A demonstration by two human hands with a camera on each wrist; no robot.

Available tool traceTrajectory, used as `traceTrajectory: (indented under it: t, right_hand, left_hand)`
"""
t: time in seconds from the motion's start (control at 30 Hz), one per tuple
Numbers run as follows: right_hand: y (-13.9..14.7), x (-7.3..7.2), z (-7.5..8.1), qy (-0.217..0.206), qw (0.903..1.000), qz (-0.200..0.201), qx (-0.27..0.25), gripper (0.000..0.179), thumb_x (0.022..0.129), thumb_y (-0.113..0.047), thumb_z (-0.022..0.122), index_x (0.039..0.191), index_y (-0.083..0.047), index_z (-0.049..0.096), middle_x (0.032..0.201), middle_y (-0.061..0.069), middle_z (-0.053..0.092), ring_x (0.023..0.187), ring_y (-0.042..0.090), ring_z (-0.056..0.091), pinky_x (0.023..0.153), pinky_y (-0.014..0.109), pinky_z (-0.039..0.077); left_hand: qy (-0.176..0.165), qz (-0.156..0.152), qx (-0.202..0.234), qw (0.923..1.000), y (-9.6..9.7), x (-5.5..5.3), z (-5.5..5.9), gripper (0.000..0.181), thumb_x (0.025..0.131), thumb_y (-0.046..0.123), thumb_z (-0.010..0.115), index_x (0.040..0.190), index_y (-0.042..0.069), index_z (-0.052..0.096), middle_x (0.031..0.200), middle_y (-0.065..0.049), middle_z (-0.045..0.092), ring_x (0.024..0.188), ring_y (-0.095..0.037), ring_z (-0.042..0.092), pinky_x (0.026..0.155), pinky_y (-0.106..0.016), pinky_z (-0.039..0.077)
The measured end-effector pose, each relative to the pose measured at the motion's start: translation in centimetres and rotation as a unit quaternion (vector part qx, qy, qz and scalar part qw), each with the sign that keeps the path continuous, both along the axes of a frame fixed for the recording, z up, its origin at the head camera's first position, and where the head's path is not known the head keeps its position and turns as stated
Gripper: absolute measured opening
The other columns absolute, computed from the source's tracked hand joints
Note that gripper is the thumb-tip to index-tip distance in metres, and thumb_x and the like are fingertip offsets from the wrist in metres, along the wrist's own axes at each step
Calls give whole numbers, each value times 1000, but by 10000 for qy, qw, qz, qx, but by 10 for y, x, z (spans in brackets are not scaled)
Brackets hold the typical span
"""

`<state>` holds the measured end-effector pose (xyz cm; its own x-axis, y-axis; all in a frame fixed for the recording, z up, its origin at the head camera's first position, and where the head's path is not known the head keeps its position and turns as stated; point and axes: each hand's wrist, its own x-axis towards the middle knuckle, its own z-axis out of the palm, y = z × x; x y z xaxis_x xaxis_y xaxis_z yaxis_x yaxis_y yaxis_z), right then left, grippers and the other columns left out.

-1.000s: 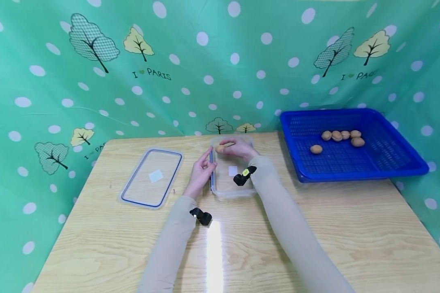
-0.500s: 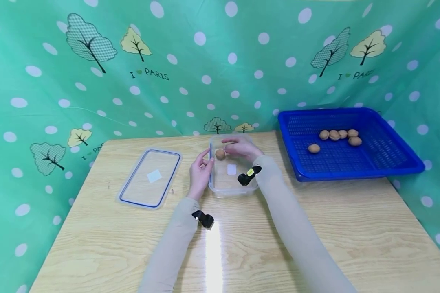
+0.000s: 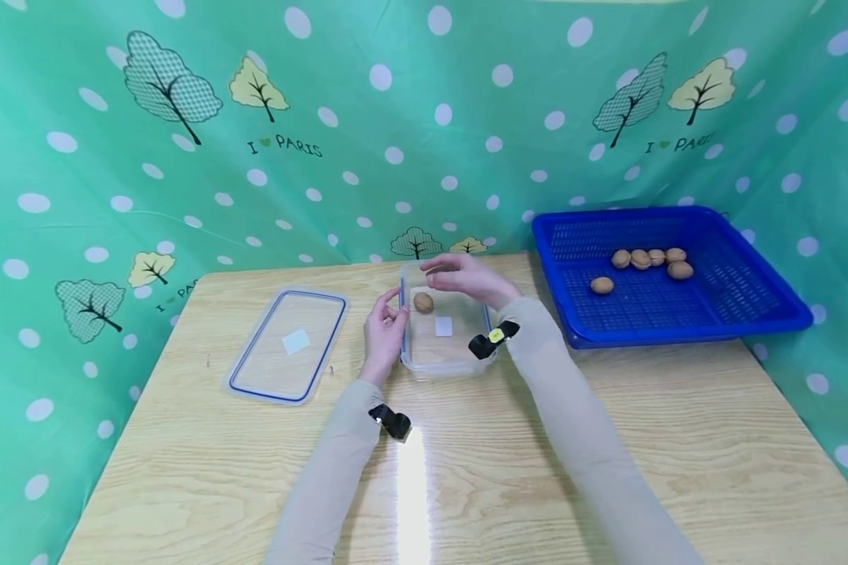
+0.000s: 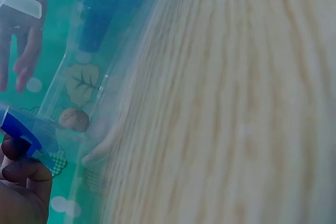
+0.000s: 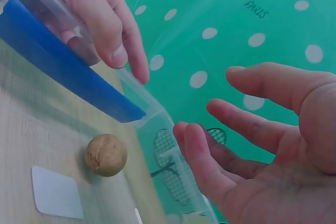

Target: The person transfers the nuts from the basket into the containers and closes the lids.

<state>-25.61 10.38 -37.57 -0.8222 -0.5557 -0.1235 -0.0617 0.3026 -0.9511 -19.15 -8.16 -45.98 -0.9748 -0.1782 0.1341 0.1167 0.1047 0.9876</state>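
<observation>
A walnut [image 3: 423, 303] lies in the clear plastic food container [image 3: 438, 367], near its left wall. My left hand [image 3: 385, 336] holds that left wall, and the left wrist view shows its fingers curled at a blue locking clip [image 4: 20, 128]. My right hand [image 3: 469, 279] is raised over the far part of the container, fingers spread and holding nothing. In the right wrist view the same walnut [image 5: 106, 155] sits apart from the fingers, near a white square label [image 5: 56, 192].
A clear lid [image 3: 286, 345] with a blue seal lies on the table to the left. At the right back stands a blue plastic basket [image 3: 685, 337] with several walnuts [image 3: 639, 259] in it. A patterned green cloth [image 3: 367, 125] hangs behind the table.
My right hand has let go of the walnut inside the container, then lifted and drawn away to the right. My left hand stays at the container's left side.
</observation>
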Motion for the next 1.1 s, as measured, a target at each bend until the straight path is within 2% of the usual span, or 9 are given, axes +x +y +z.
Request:
traceTrajectory:
  t: [0.2,0.47,0.63,0.8,0.97,1.1]
  right_hand:
    - [8,8,9,177,9997,104,92,46,93,-25,62,134,-6,54,133,10,54,121,24,51,104,41,41]
    - [23,15,11,-7,9999,-40,-103,48,95,-18,60,138,1,48,135,14,52,119,31,53,100,38,46]
    - [37,22,18,192,9997,-149,-35,48,95,-21,60,137,-1,50,133,14,53,117,33,54,100,43,45]
    - [52,28,27,414,9985,-307,210,45,95,-23,59,135,-4,53,133,12,53,116,29,53,101,47,43]
    - [66,34,34,454,9984,-329,103,42,98,-21,55,135,-1,51,134,15,52,120,35,50,100,47,44]
    - [77,39,37,514,9978,-404,140,41,100,-22,54,134,0,51,133,15,53,119,35,51,100,49,44]
  left_hand:
    - [-51,4,66,10000,-1,0,-1,39,93,5,59,133,8,56,73,-2,50,54,-5,44,49,-18,38]
    - [10,58,18,10000,-1,-2,-4,39,93,4,59,131,8,57,73,-3,50,53,-4,41,47,-16,35]
    - [48,8,118,9999,-1,-2,-4,40,92,1,59,131,6,57,73,-5,49,53,-4,40,47,-16,35]
    - [55,38,15,10000,-1,-2,-2,40,91,1,59,131,6,56,72,-2,49,54,-4,40,47,-16,35]
    - [37,6,-4,10000,-1,-3,-1,41,91,1,60,132,7,56,71,0,48,53,-4,40,47,-16,35]
    - [-10,-34,7,10000,-1,-3,-1,41,92,1,60,132,7,56,71,0,48,53,-4,40,46,-16,35]
